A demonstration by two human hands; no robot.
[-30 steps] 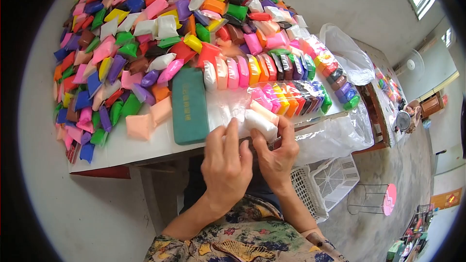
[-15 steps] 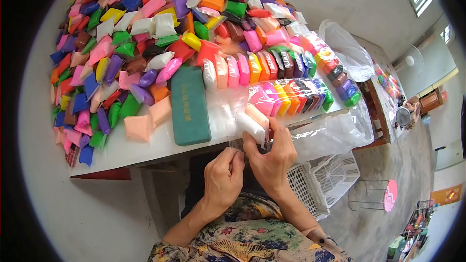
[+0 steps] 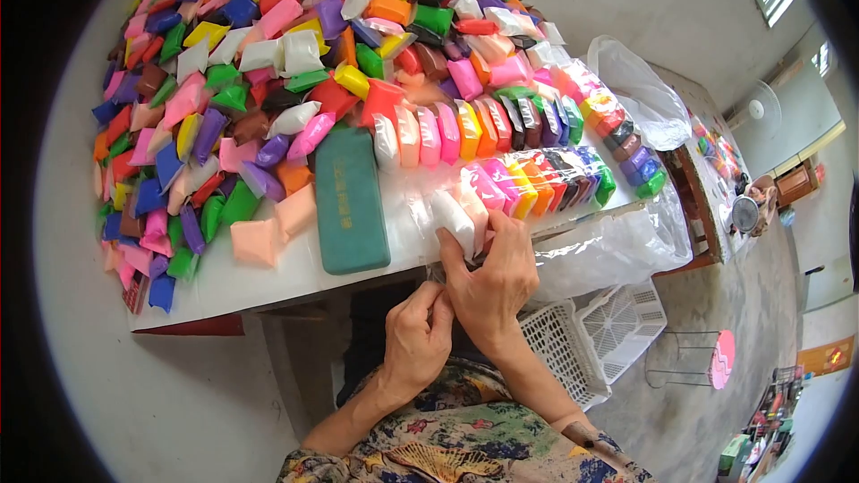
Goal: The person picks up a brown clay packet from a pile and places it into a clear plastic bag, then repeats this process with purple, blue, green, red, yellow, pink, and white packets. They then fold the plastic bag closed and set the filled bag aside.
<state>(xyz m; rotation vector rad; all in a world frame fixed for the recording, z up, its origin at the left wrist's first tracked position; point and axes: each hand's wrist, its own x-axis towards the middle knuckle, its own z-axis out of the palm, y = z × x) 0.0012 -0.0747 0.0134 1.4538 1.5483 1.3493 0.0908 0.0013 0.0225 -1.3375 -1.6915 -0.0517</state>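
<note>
My right hand (image 3: pixel 492 282) is closed on a white packet (image 3: pixel 453 222) and a peach packet (image 3: pixel 474 211), thumb on the white one. They stand at the near end of a row of coloured packets (image 3: pixel 537 186) under clear plastic. My left hand (image 3: pixel 418 329) is just below, at the table edge, its fingers pinched together on what looks like the edge of the clear plastic bag (image 3: pixel 434 273). Behind is a second row of upright packets (image 3: pixel 445 132). A green box (image 3: pixel 352 206) with gold characters lies left of the hands.
A large heap of coloured packets (image 3: pixel 224 80) covers the table's left and back. Another wrapped row (image 3: pixel 617 134) stands at the right end, near a clear plastic bag (image 3: pixel 640 94). White plastic baskets (image 3: pixel 617 326) and a pink-topped stool (image 3: pixel 721 360) are on the floor.
My right hand has moved the white and peach packets slightly away from me, down against the end of the row. My left hand has stayed nearly in place, still pinched.
</note>
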